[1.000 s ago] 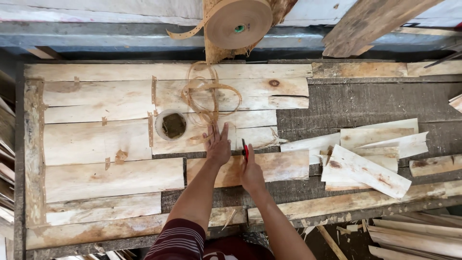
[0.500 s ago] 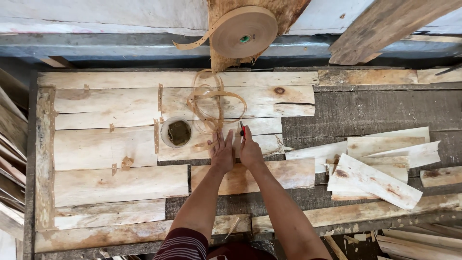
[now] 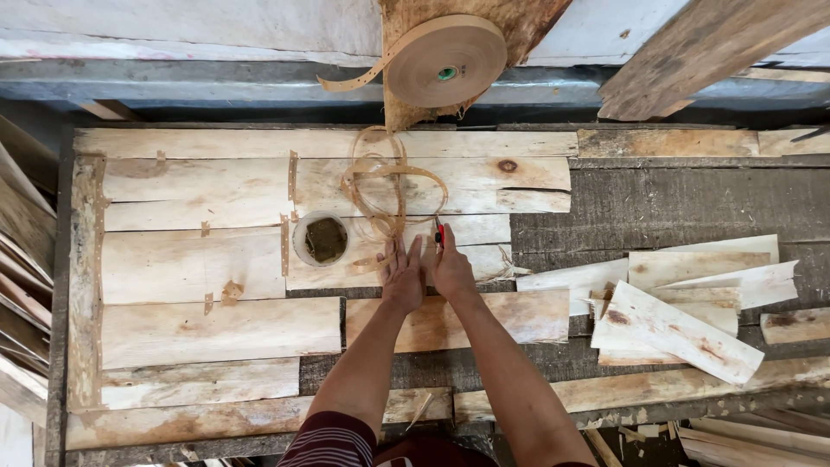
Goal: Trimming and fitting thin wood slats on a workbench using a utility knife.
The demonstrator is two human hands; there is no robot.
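cup [image 3: 325, 239] sitting on veneer [image 3: 199, 259] left of hands | tape loops [image 3: 389, 186] lying behind | offcuts [image 3: 683, 303] piling right | roll [image 3: 445, 60] hanging behind

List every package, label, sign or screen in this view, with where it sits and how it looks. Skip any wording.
No signs, screens or printed packages show.
Tape roll: hangs at the top centre above the bench, a round tan paper roll with a green core and a loose tail.
Small pot: stands on the veneer sheets left of the left hand, round, pale rim, dark greenish contents.
Red tool: by the right hand, slim; no label visible.
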